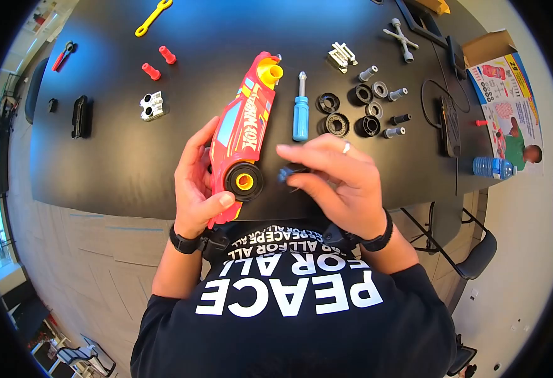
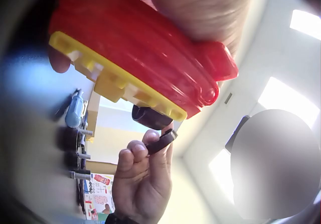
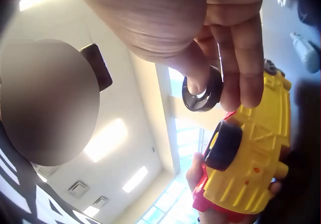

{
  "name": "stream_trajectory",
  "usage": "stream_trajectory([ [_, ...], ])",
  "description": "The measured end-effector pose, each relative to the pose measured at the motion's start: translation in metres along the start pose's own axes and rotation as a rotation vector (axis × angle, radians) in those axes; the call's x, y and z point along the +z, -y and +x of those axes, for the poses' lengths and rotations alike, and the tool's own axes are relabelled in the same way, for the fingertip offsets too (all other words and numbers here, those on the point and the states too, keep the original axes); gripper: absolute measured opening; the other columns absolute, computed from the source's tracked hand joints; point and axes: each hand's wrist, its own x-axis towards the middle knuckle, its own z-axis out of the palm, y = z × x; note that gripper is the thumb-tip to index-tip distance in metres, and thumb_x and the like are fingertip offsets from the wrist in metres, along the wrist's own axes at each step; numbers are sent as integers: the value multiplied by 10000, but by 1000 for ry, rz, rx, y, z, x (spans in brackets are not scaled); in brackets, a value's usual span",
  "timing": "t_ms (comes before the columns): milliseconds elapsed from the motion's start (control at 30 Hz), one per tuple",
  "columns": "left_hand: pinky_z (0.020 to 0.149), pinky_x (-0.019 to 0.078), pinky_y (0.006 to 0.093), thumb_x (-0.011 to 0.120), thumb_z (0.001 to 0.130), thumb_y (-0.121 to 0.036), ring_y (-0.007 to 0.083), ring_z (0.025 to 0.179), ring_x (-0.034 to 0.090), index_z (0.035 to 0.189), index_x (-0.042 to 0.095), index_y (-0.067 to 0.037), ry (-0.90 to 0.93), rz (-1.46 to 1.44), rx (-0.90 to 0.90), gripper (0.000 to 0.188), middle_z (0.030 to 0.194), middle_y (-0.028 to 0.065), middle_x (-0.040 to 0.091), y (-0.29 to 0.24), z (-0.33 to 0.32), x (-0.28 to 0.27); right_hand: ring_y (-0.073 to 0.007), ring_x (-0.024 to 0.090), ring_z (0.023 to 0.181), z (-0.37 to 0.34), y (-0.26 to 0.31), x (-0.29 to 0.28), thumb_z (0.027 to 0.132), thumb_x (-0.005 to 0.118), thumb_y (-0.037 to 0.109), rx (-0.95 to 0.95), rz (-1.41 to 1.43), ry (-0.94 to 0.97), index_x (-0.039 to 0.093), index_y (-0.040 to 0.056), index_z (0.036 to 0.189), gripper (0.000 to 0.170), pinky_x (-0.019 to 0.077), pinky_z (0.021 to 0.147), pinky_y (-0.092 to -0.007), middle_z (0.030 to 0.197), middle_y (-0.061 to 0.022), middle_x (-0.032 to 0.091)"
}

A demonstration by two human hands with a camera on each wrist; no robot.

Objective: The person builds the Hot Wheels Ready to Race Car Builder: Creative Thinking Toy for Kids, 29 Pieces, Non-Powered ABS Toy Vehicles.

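Observation:
My left hand (image 1: 193, 186) grips a red toy race car (image 1: 237, 129) with Hot Wheels lettering, tilted over the table's near edge. A black wheel (image 1: 257, 184) with a yellow hub is fitted at its near end; at the far end a yellow socket (image 1: 274, 72) lies bare. The car's yellow underside (image 3: 258, 154) shows in the right wrist view. Just right of the car, my right hand (image 1: 346, 176) pinches a small black ring (image 3: 193, 102) between thumb and fingers. That ring (image 2: 161, 142) is apart from the mounted wheel (image 2: 150, 117) in the left wrist view.
Beyond my hands lies a blue screwdriver (image 1: 300, 120). Right of it are several black wheels (image 1: 369, 126), grey rings (image 1: 374, 109) and grey bolts (image 1: 395, 132). Silver engine-like parts (image 1: 152, 106), red pegs (image 1: 151, 71), a yellow wrench (image 1: 153, 17) and a water bottle (image 1: 494, 167) lie farther out.

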Motion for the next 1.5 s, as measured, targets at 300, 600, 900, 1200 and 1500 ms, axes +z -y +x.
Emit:
stream_trajectory([
  [300,1221,496,419,1038,742,-329,282,1454,589,1705,363,29,9,-5,10,1228,1584,223,547,-1,-2,1,-88,720,792,15,-4,29,928,843,-74,53,130,19,736,-8,1133,241,575,621,-215,1166,-100,681],
  [600,1245,473,436,1016,738,-285,295,1500,545,1691,399,30,46,55,55,1178,1627,208,503,7,-3,-4,-36,626,691,13,-14,38,920,856,-66,14,83,8,764,3,1111,223,476,573,-211,1108,-58,658],
  [900,1247,475,448,1039,710,-313,306,1513,534,1682,422,29,41,49,40,1200,1641,195,499,4,-2,-3,-49,511,610,11,-24,43,911,866,-35,-94,7,-5,794,37,1197,304,434,575,-246,1069,-45,655],
  [1200,1179,538,404,1034,750,-424,266,1404,640,1699,362,46,-6,16,21,1254,1588,223,549,3,-2,-1,-74,661,809,-9,-33,-45,969,841,9,-112,-303,-430,801,15,1125,161,578,649,-213,1073,-60,682],
  [1500,1200,516,411,1018,748,-501,268,1441,606,1700,356,41,-5,38,15,1279,1607,212,531,5,0,-3,-85,635,683,-39,-41,-133,901,880,-3,214,-761,-568,765,50,1211,335,518,680,-251,1109,-43,743],
])
